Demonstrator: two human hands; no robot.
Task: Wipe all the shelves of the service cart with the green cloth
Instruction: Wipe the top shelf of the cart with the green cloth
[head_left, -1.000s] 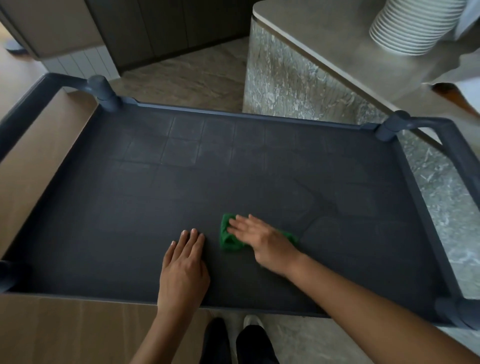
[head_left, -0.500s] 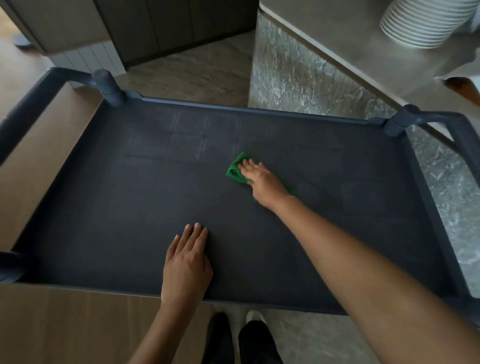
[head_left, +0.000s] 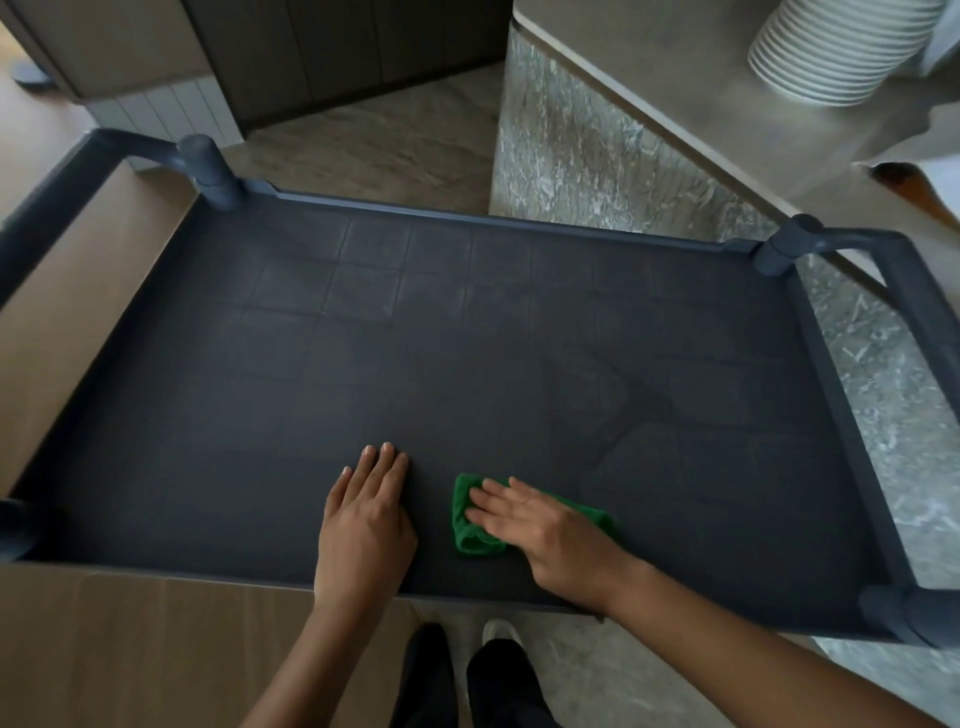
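The service cart's top shelf (head_left: 467, 338) is a dark grey tray with a faint square grid and raised rims, filling the middle of the view. A small green cloth (head_left: 467, 535) lies on it near the front edge. My right hand (head_left: 545, 530) presses flat on the cloth with straight fingers, covering most of it. My left hand (head_left: 366, 514) rests flat on the bare shelf just left of the cloth, fingers together. The lower shelves are hidden under the top one.
A stone-faced counter (head_left: 649, 104) stands behind the cart on the right, carrying a tall stack of white plates (head_left: 831, 47). Cart handles curve at the left (head_left: 62, 182) and right (head_left: 909, 291) ends. Dark cabinets (head_left: 337, 47) are at the back. My shoes (head_left: 467, 660) show below.
My right hand has pulled the green cloth back from the middle of the shelf toward the front edge, beside my left hand. The left hand has stayed in place.
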